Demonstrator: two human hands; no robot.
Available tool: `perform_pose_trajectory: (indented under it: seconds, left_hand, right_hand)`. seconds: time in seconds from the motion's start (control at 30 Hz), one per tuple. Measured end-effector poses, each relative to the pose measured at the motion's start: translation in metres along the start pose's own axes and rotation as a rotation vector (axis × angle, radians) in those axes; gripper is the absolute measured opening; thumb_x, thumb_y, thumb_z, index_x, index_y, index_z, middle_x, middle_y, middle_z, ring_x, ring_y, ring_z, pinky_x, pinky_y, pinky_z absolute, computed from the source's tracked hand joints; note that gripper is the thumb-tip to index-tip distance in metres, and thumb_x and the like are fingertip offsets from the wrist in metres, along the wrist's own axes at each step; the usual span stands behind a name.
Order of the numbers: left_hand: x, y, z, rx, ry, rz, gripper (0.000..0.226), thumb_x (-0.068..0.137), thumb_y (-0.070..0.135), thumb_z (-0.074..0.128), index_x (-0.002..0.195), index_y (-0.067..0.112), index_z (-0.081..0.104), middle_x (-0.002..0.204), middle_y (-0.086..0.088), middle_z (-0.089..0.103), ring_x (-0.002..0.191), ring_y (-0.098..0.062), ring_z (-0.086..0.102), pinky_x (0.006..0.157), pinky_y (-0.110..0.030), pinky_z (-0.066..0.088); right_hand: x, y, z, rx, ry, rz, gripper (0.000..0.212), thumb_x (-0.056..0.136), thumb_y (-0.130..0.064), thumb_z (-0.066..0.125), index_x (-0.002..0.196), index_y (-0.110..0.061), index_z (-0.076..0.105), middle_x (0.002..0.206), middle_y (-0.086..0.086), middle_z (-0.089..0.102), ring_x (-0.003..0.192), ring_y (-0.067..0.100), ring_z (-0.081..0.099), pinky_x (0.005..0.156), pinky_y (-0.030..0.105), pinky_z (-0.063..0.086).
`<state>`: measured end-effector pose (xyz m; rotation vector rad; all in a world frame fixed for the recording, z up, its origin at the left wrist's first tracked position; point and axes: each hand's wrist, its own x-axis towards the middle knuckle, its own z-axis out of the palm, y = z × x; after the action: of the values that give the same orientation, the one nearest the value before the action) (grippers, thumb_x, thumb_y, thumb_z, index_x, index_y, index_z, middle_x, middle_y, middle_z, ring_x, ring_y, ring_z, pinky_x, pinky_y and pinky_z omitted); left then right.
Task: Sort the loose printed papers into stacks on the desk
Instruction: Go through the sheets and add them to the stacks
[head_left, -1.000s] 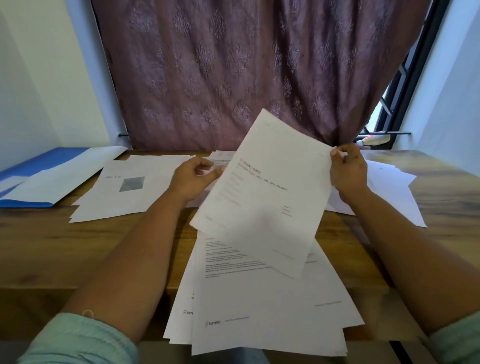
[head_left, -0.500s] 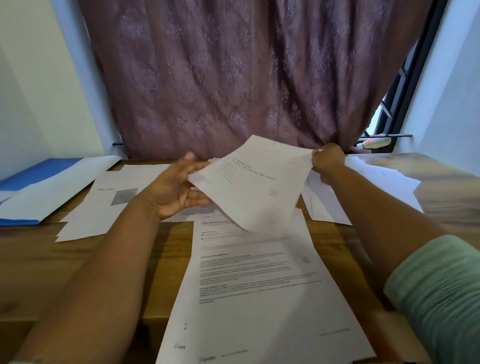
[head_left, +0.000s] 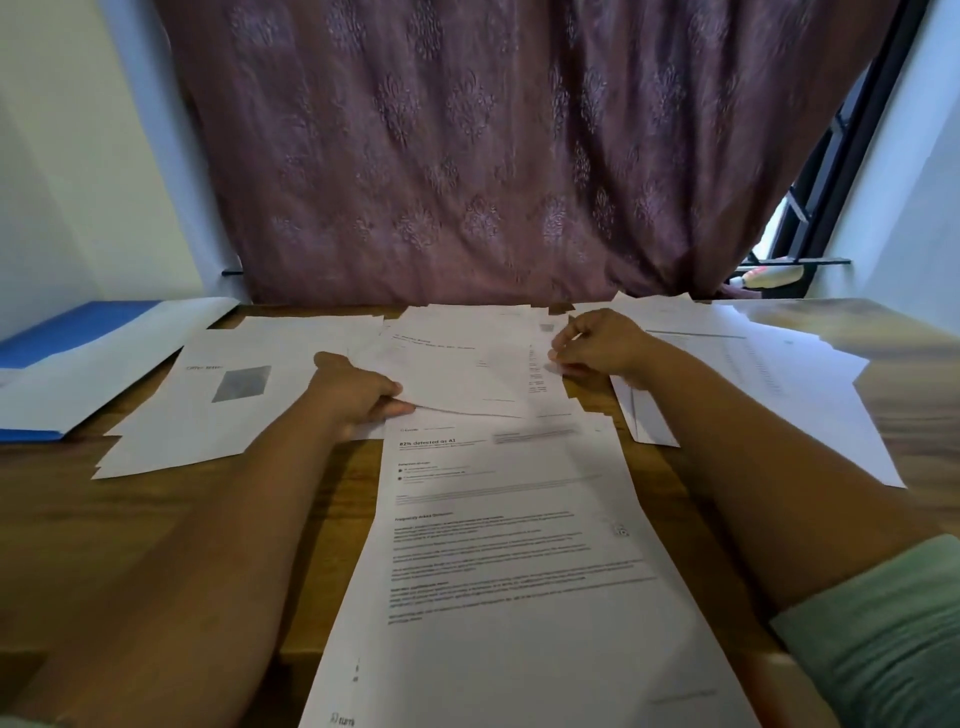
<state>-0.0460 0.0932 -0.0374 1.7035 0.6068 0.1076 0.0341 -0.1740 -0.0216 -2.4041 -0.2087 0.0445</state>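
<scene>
Left hand (head_left: 358, 397): fingers curled round the near left edge of the sheet (head_left: 457, 376), thumb on top, so a pinch. Right hand (head_left: 597, 348): fingertips pinch the sheet's far right corner. I judge this two-handed hold is meant to keep the sheet flat and square as it goes onto the middle stack (head_left: 478, 317) at the back of the desk (head_left: 291, 499); its near edge looks slightly raised off the paper below, so probably not released yet.

Unsorted pile (head_left: 509, 545) lies nearest me, between the forearms, presumably kept there for easy reach. Left stack (head_left: 208, 410), topped by a sheet with a grey picture, and right stack (head_left: 769, 384) flank the middle one. Blue folder (head_left: 57, 338) under a white sheet at far left.

Not readable: most print, apart from a bold headline on the pile's top sheet. Pile's near end cut off by the frame. Stack depths cannot be told. Right hand covers part of the middle stack's right edge.
</scene>
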Motion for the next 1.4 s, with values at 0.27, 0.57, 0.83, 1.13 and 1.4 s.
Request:
perform_pose_trajectory:
  seconds: [0.27,0.57,0.83,1.13,1.4]
  left_hand:
    - [-0.002,-0.008,-0.011,1.041,0.350,0.344,0.091,0.072,0.052,0.081,0.142,0.025,0.031,0.150,-0.015,0.028,0.139,-0.034,0.027,0.107,-0.046,0.038]
    - [-0.015,-0.012,0.013,0.926,-0.143,0.555,0.042,0.090,0.000,0.062,0.117,0.031,0.068,0.145,0.002,0.047,0.128,-0.024,0.044,0.102,-0.029,0.038]
    - [-0.019,-0.013,0.013,0.849,-0.184,0.539,0.019,0.097,0.024,0.059,0.113,0.026,0.069,0.131,0.003,0.055,0.116,-0.020,0.052,0.094,-0.027,0.042]
    - [-0.047,0.013,0.020,0.264,-0.193,0.317,0.076,0.083,0.080,0.036,0.122,0.019,0.059,0.118,0.005,0.065,0.108,-0.022,0.063,0.101,-0.044,0.045]
    - [-0.036,0.014,-0.006,0.098,-0.389,0.278,0.023,0.091,0.013,0.067,0.112,0.022,0.062,0.115,0.005,0.069,0.091,-0.013,0.068,0.063,-0.022,0.053]
  right_hand:
    - [-0.024,-0.002,-0.003,-0.427,-0.386,-0.124,0.032,0.076,-0.037,0.080,0.076,-0.030,0.049,0.092,-0.012,0.056,0.095,0.016,0.053,0.086,0.027,0.041]
    - [-0.018,0.012,-0.009,-0.332,-0.382,-0.162,0.047,0.070,-0.045,0.083,0.104,-0.021,0.060,0.100,-0.009,0.058,0.095,0.015,0.056,0.082,0.026,0.049]
    - [-0.021,0.009,-0.017,-0.352,-0.470,-0.196,0.024,0.076,-0.029,0.081,0.091,-0.017,0.066,0.110,0.003,0.068,0.101,0.024,0.064,0.089,0.033,0.054]
    - [-0.029,0.013,-0.052,0.839,-0.240,-0.122,0.035,0.094,-0.012,0.059,0.129,-0.009,0.056,0.112,0.012,0.071,0.095,0.023,0.071,0.075,0.035,0.059]
    - [-0.003,0.014,-0.012,1.006,0.027,0.100,0.052,0.086,-0.021,0.073,0.132,-0.012,0.050,0.114,0.008,0.070,0.107,0.029,0.068,0.077,0.039,0.060]
